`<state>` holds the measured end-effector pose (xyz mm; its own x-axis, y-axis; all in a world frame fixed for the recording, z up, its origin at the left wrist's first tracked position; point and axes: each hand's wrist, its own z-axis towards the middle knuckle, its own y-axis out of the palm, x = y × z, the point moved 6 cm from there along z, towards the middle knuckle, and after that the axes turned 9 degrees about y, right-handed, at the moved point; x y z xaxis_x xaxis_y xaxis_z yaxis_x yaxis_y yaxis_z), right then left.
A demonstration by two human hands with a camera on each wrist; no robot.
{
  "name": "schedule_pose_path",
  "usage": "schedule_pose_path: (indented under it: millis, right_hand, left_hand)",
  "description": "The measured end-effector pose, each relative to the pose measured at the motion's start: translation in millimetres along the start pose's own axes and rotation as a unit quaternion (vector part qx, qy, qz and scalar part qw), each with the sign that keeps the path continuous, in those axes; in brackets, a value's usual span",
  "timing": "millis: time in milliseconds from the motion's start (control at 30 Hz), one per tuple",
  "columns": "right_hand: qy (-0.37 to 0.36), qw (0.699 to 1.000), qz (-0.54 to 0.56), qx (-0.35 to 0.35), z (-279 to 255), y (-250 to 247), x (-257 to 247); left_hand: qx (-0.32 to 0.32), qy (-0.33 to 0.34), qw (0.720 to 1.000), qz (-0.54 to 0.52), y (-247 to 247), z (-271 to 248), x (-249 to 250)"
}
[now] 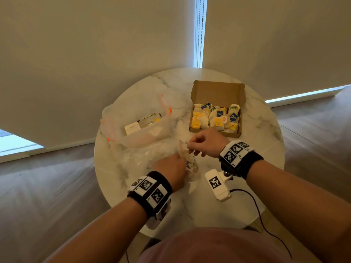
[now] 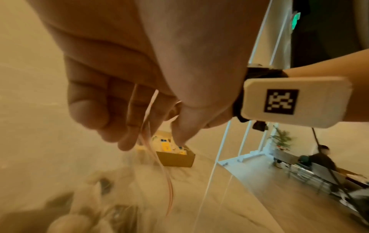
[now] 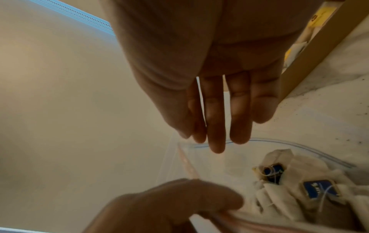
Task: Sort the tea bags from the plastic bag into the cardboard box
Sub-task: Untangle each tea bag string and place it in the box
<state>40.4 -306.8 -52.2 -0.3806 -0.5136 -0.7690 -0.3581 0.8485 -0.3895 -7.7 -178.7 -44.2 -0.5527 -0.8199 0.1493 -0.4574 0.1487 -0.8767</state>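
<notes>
A clear zip plastic bag (image 1: 140,155) lies crumpled on the round marble table (image 1: 252,149) in front of me. My left hand (image 1: 171,166) grips its pink zip edge (image 2: 151,141) with curled fingers. My right hand (image 1: 201,143) pinches the opposite rim between thumb and forefinger, its other fingers straight (image 3: 217,126), so the mouth gapes. Inside lie a few tea bags (image 3: 279,181) with blue tags. The open cardboard box (image 1: 214,132) stands just beyond my right hand, filled with several tea bags (image 1: 214,116) with yellow and blue tags.
A second, larger clear bag (image 1: 144,128) with an orange slider lies at the left of the table, holding a white card. A black cable (image 1: 256,205) trails from my right wrist camera over the table's near edge. A seated person (image 2: 321,159) is far off.
</notes>
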Motion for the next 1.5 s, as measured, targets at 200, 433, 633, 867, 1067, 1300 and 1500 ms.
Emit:
schedule_pose_path:
  millis: [200, 433, 633, 867, 1067, 1300, 1500]
  right_hand:
    - [-0.049, 0.954, -0.294, 0.014, 16.1, 8.2, 23.8]
    - [-0.145, 0.881, -0.437, -0.106, 23.7, 60.1, 32.1]
    - [-0.177, 0.849, -0.473, -0.155, 24.5, 83.7, 16.8]
    - [-0.144, 0.841, -0.495, -0.164, 46.1, 102.7, 31.3]
    - [-0.13, 0.849, -0.493, -0.14, 59.8, 106.6, 46.5]
    - [-0.096, 0.859, -0.487, -0.125, 65.3, 101.8, 48.4]
    - [-0.007, 0.895, -0.426, -0.134, 61.9, 76.0, 47.5]
  left_hand:
    - [0.035, -0.075, 0.996, -0.045, 15.3, -2.8, -33.3]
    - [0.029, -0.036, 0.997, -0.067, 23.0, -8.1, -26.6]
    - [0.036, -0.005, 0.998, -0.059, 28.6, -7.8, -23.3]
    - [0.032, -0.015, 0.995, -0.093, 30.0, -9.4, -29.9]
    - [0.046, -0.023, 0.99, -0.128, 26.8, -11.3, -35.8]
    - [0.054, -0.035, 0.989, -0.132, 25.6, -10.8, -38.0]
    - [0.055, -0.042, 0.988, -0.142, 23.3, -14.1, -40.2]
